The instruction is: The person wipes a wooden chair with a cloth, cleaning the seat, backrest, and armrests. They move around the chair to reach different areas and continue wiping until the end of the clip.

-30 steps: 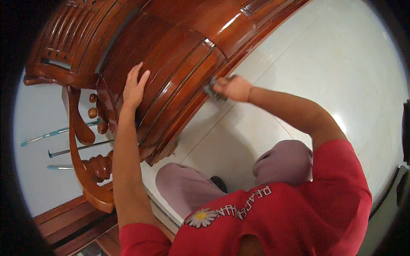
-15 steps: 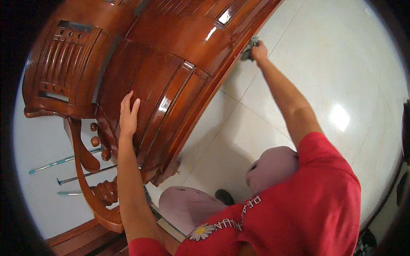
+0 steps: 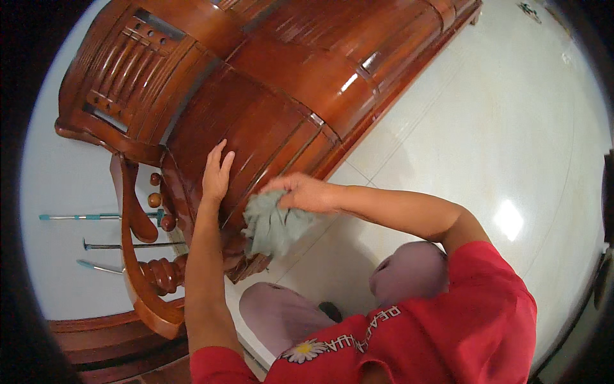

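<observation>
A long, glossy reddish-brown wooden bench [image 3: 281, 96] with a slatted back and a curved armrest [image 3: 137, 281] fills the upper left. My left hand [image 3: 217, 176] lies flat on its seat near the armrest end, fingers stretched out and holding nothing. Closed around a crumpled grey-green cloth [image 3: 275, 224], my right hand [image 3: 304, 193] is at the seat's front edge, just right of the left hand. The cloth hangs down in loose folds over the front corner of the bench. Some of the right fingers are hidden behind the cloth or slightly blurred.
Pale, shiny floor tiles [image 3: 486, 147] stretch to the right of the bench. Several long-handled poles [image 3: 96, 217] stand beyond the armrest against a pale wall. Another piece of dark wooden furniture [image 3: 96, 333] is at the lower left. My bent knees [image 3: 409, 275] are close to the bench front.
My right hand has drawn the cloth back from far along the bench's lower front edge to the near corner. The left hand stays on the seat, and the view has shifted a little.
</observation>
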Tool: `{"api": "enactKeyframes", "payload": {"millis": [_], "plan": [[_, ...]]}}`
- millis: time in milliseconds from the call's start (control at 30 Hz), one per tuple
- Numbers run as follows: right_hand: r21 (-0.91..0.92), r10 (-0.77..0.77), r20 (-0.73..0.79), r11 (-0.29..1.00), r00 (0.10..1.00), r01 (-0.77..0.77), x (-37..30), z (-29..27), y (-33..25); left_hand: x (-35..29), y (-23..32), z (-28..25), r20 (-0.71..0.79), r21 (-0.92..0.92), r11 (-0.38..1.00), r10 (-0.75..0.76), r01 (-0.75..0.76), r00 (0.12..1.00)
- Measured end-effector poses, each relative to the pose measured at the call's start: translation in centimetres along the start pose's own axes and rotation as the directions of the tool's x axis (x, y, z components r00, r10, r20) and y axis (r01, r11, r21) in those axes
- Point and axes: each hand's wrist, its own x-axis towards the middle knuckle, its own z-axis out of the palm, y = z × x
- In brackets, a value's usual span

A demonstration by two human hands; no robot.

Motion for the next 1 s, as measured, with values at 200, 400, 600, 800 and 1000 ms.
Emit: {"api": "enactKeyframes", "payload": {"millis": [200, 400, 600, 800, 1000], "plan": [[-0.96, -0.57, -0.011, 0.237, 0.821, 0.152, 3.4, -2.2, -3.9, -0.8, -1.7, -0.7, -0.278, -0.341, 0.937, -0.172, 0.07, 0.945], [-0.988, -0.393, -0.129, 0.133, 0.91, -0.083, 8.0, -13.4, -4.1, -2.1, -1.8, -0.5, -0.212, -0.256, 0.957, -0.191, 0.134, 0.958], [-0.94, -0.58, -0.311, 0.07, 0.752, -0.335, 4.7, -32.2, -6.9, -1.1, 2.5, 0.3, -0.224, 0.143, 0.979, -0.108, 0.143, 0.969], [-0.835, -0.682, -0.55, 0.443, 0.483, -0.325, 9.5, -32.2, -7.4, -0.8, 2.2, -0.6, -0.226, 0.099, 0.968, -0.203, 0.23, 0.953], [-0.892, -0.067, -0.393, 0.272, 0.917, -0.362, 15.4, -22.8, -7.9, -1.6, 3.0, -1.0, -0.224, 0.17, 0.949, -0.226, 0.267, 0.948]]}}
